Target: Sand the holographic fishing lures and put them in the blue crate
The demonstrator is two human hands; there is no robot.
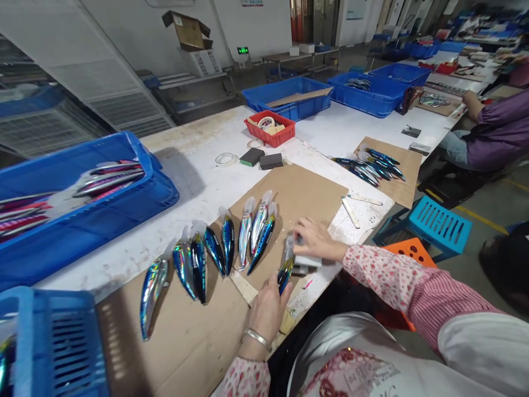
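My left hand (266,309), a metal bangle at its wrist, is closed around the blue-black body of a fishing lure (285,273). The lure's clear lip points away from me. Beside that lip, my right hand (314,238) has its fingers curled in. A small greyish bit shows at its fingertips, too hidden to name. Under the right hand lies a white block (308,262) at the table edge. To the left, several shiny blue and silver lures lie in a spread row on cardboard (194,342), among them a lure (151,295) at the far left end.
Blue bins (161,184) stand at left, one holding pink and silver lures. Beyond the cardboard sit dark sanding blocks (270,161), a tape roll (226,159) and a red tray (285,135). More lures (372,165) lie at right, near stools (440,223) and a seated person in purple (502,132).
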